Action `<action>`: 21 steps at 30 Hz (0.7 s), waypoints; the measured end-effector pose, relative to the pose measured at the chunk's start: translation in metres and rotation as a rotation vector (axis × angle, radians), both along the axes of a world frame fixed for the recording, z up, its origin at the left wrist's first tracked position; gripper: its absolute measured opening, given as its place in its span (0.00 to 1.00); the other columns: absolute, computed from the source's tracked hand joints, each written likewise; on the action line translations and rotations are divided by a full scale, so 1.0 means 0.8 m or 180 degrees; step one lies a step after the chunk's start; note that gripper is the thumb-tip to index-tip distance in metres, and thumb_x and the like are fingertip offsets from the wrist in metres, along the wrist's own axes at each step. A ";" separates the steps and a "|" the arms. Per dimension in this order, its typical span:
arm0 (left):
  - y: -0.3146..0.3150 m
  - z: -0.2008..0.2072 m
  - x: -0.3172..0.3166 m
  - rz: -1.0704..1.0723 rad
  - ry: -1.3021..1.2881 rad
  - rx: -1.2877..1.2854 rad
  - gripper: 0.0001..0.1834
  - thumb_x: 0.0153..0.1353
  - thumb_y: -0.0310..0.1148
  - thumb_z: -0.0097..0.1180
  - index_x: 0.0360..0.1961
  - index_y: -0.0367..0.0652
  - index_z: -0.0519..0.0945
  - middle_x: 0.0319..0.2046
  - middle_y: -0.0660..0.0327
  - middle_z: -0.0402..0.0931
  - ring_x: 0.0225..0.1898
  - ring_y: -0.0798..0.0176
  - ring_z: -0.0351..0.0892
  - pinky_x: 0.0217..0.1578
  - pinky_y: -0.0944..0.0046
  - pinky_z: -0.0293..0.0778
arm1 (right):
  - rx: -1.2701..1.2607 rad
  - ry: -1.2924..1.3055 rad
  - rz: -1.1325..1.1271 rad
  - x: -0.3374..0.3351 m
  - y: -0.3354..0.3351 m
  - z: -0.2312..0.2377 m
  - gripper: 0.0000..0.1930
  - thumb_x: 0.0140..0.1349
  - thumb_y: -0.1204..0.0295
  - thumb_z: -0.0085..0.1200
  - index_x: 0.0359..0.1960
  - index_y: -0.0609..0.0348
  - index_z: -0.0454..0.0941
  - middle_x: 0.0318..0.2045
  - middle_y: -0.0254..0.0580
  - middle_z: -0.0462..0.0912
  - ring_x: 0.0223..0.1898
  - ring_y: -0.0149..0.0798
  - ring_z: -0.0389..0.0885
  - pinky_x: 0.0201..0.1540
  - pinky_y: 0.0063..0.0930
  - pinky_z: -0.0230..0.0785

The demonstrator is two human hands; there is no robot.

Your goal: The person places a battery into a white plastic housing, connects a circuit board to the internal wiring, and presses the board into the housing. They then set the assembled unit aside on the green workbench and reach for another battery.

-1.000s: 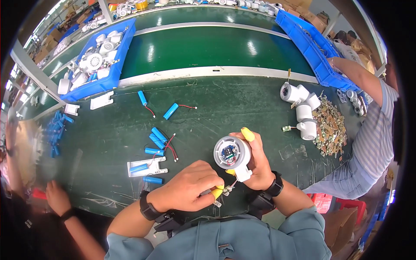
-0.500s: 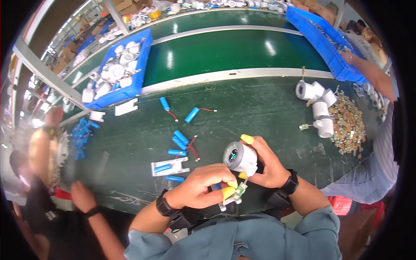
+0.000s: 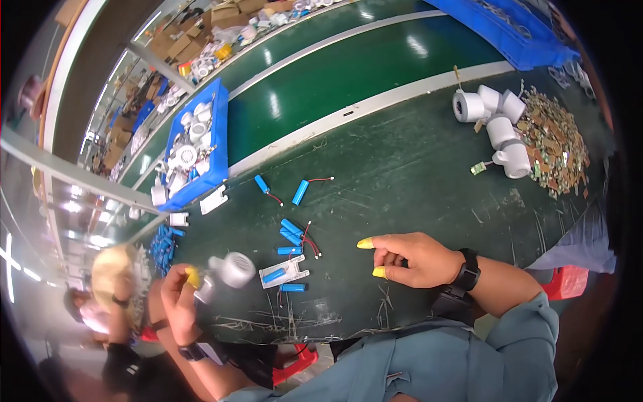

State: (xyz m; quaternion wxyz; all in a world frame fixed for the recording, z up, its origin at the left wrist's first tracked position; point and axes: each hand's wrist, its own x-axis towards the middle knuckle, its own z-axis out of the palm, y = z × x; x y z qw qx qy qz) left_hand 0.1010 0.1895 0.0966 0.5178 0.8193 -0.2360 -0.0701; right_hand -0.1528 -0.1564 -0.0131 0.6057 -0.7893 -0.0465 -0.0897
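Observation:
At the left front of the bench, my left hand [image 3: 179, 305] is closed, with a yellow cover on a fingertip. Beside those fingers is a white round-headed device [image 3: 236, 269], smeared by motion; its blurred smaller part reaches the fingertips, and the exact grip is unclear. My right hand [image 3: 418, 260] hovers over the green bench top with nothing in it, yellow-tipped thumb and forefinger apart, other fingers curled. Between the hands lie several blue cylindrical batteries [image 3: 291, 236] with red leads, and a white plastic shell [image 3: 295, 269] with one blue battery on it.
Several white devices [image 3: 501, 132] sit at the right beside a heap of small circuit boards [image 3: 552, 141]. A blue crate [image 3: 218, 144] of white parts stands at far left, another blue crate [image 3: 516, 40] at far right. Blue batteries [image 3: 163, 248] are piled left, near a co-worker.
My left hand has moved far left, and the white device has gone the same way. My right hand has let go of the device. The view has turned and shifted left.

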 end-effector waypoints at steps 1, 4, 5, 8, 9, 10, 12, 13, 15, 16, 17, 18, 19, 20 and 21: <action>0.006 0.001 0.013 -0.0065 -0.0004 0.0017 0.10 0.59 0.26 0.50 0.40 0.36 0.78 0.31 0.63 0.76 0.33 0.72 0.73 0.34 0.72 0.68 | 0.0017 -0.0004 -0.0065 0.000 0.000 -0.002 0.28 0.61 0.81 0.59 0.64 0.57 0.67 0.35 0.37 0.80 0.28 0.27 0.80 0.32 0.21 0.75; -0.001 -0.006 0.033 0.0115 -0.1227 0.2130 0.11 0.56 0.23 0.52 0.41 0.38 0.78 0.36 0.55 0.78 0.34 0.59 0.77 0.36 0.65 0.71 | -0.0273 -0.0078 -0.0133 -0.002 -0.002 -0.008 0.24 0.62 0.79 0.58 0.60 0.58 0.71 0.32 0.35 0.80 0.26 0.27 0.79 0.30 0.21 0.74; -0.013 -0.020 0.036 0.0051 -0.2155 0.2605 0.12 0.55 0.24 0.54 0.41 0.39 0.78 0.36 0.52 0.77 0.35 0.53 0.77 0.37 0.60 0.71 | -0.0351 -0.0099 -0.0159 -0.001 -0.002 -0.010 0.22 0.62 0.78 0.58 0.58 0.58 0.73 0.31 0.35 0.80 0.25 0.27 0.79 0.30 0.22 0.73; -0.095 -0.038 0.025 -0.0504 -0.2564 0.2262 0.13 0.52 0.27 0.60 0.40 0.41 0.77 0.40 0.49 0.76 0.44 0.42 0.75 0.44 0.47 0.69 | -0.0529 -0.0184 -0.0258 0.001 -0.003 -0.019 0.18 0.63 0.77 0.58 0.55 0.59 0.75 0.29 0.36 0.80 0.25 0.29 0.80 0.29 0.24 0.73; -0.116 -0.034 0.011 -0.0792 -0.2826 0.1999 0.14 0.52 0.27 0.61 0.41 0.41 0.77 0.39 0.50 0.77 0.43 0.42 0.76 0.43 0.48 0.70 | -0.0597 -0.0349 -0.0192 0.005 -0.001 -0.017 0.17 0.63 0.76 0.58 0.54 0.59 0.75 0.28 0.36 0.81 0.25 0.30 0.80 0.29 0.24 0.73; -0.147 -0.035 -0.004 -0.1079 -0.2639 0.1836 0.15 0.52 0.27 0.61 0.42 0.41 0.77 0.39 0.50 0.77 0.42 0.43 0.77 0.44 0.49 0.71 | -0.0621 -0.0356 -0.0180 0.008 0.001 -0.017 0.17 0.63 0.76 0.58 0.54 0.59 0.75 0.28 0.36 0.81 0.25 0.30 0.80 0.29 0.24 0.73; -0.224 -0.066 -0.008 -0.1818 -0.2408 0.1351 0.14 0.54 0.25 0.60 0.44 0.38 0.77 0.39 0.49 0.77 0.42 0.42 0.77 0.42 0.52 0.73 | -0.0630 -0.0146 -0.0244 0.005 -0.004 -0.025 0.15 0.63 0.76 0.57 0.53 0.59 0.76 0.28 0.38 0.82 0.25 0.32 0.82 0.30 0.25 0.74; -0.248 -0.073 -0.014 -0.1915 -0.2409 0.1171 0.15 0.55 0.27 0.60 0.45 0.39 0.77 0.41 0.50 0.77 0.44 0.43 0.77 0.43 0.51 0.72 | -0.0660 -0.0161 -0.0229 0.006 -0.002 -0.023 0.15 0.63 0.76 0.57 0.53 0.59 0.76 0.28 0.38 0.82 0.25 0.32 0.82 0.30 0.25 0.74; -0.290 -0.091 -0.016 -0.1852 -0.2602 0.1225 0.16 0.55 0.28 0.59 0.46 0.41 0.77 0.43 0.51 0.76 0.47 0.45 0.76 0.46 0.50 0.70 | -0.0223 -0.0089 -0.0225 0.007 -0.001 -0.023 0.13 0.64 0.70 0.57 0.48 0.62 0.77 0.26 0.40 0.82 0.26 0.42 0.81 0.31 0.35 0.72; -0.303 -0.102 -0.012 -0.1757 -0.2718 0.1217 0.15 0.54 0.27 0.58 0.44 0.41 0.78 0.42 0.52 0.76 0.47 0.46 0.75 0.46 0.49 0.70 | -0.0254 -0.0095 -0.0245 0.008 0.000 -0.021 0.13 0.64 0.70 0.57 0.48 0.62 0.77 0.26 0.40 0.82 0.26 0.42 0.81 0.31 0.35 0.72; -0.312 -0.117 -0.005 -0.1801 -0.2722 0.1171 0.15 0.54 0.27 0.58 0.44 0.41 0.78 0.42 0.52 0.76 0.47 0.46 0.75 0.46 0.49 0.70 | -0.0201 -0.0088 -0.0196 0.009 -0.001 -0.021 0.13 0.63 0.71 0.57 0.48 0.62 0.77 0.25 0.41 0.82 0.26 0.43 0.81 0.31 0.35 0.72; -0.320 -0.127 0.001 -0.1726 -0.2645 0.1540 0.13 0.54 0.26 0.57 0.42 0.42 0.77 0.41 0.54 0.76 0.46 0.46 0.75 0.46 0.48 0.69 | -0.0146 -0.0079 -0.0170 0.008 -0.002 -0.021 0.13 0.63 0.71 0.57 0.47 0.63 0.77 0.25 0.42 0.82 0.26 0.44 0.81 0.31 0.36 0.72; -0.323 -0.136 0.006 -0.1647 -0.2569 0.1910 0.12 0.53 0.25 0.56 0.40 0.43 0.77 0.40 0.55 0.75 0.45 0.46 0.75 0.45 0.48 0.69 | -0.0194 -0.0200 -0.0187 0.009 0.000 -0.022 0.12 0.63 0.71 0.56 0.46 0.62 0.77 0.25 0.44 0.82 0.27 0.47 0.82 0.31 0.38 0.72; -0.325 -0.138 -0.001 -0.1695 -0.2695 0.1807 0.09 0.53 0.24 0.55 0.37 0.43 0.76 0.38 0.56 0.74 0.44 0.46 0.74 0.44 0.47 0.67 | -0.0207 -0.0166 -0.0312 0.009 -0.003 -0.023 0.12 0.63 0.71 0.56 0.46 0.62 0.77 0.25 0.44 0.82 0.27 0.47 0.82 0.31 0.38 0.72; -0.324 -0.136 -0.010 -0.1861 -0.2781 0.1882 0.10 0.52 0.23 0.53 0.37 0.42 0.76 0.38 0.55 0.74 0.45 0.46 0.73 0.44 0.48 0.67 | -0.0324 -0.0210 -0.0253 0.009 -0.006 -0.024 0.12 0.63 0.71 0.55 0.46 0.62 0.77 0.26 0.45 0.82 0.28 0.48 0.82 0.32 0.39 0.71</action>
